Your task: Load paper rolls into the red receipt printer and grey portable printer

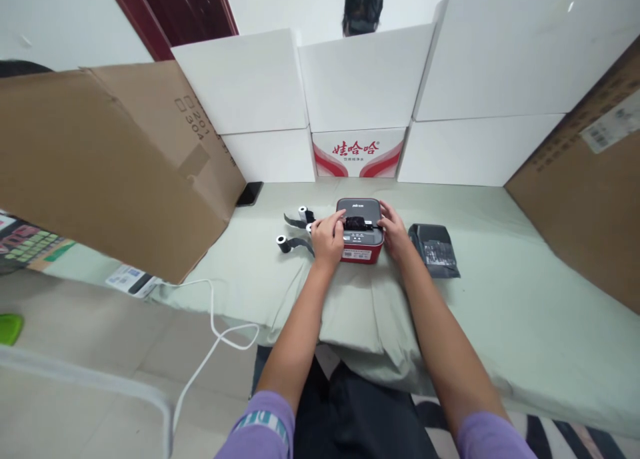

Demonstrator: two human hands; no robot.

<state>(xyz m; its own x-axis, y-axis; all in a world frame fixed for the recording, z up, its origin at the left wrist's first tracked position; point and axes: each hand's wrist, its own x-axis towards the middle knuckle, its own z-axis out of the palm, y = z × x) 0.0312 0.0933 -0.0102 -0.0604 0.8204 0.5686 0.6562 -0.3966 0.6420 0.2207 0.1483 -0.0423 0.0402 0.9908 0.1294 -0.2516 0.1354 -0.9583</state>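
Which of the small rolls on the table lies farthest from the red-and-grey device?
The leftmost roll, its dark strip trailing toward the left hand; the other rolls lie farther right, closer to the device.

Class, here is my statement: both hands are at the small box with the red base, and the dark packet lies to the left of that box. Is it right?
Not quite: the dark packet lies to the right of the small box, as the head view shows. The rest stands.
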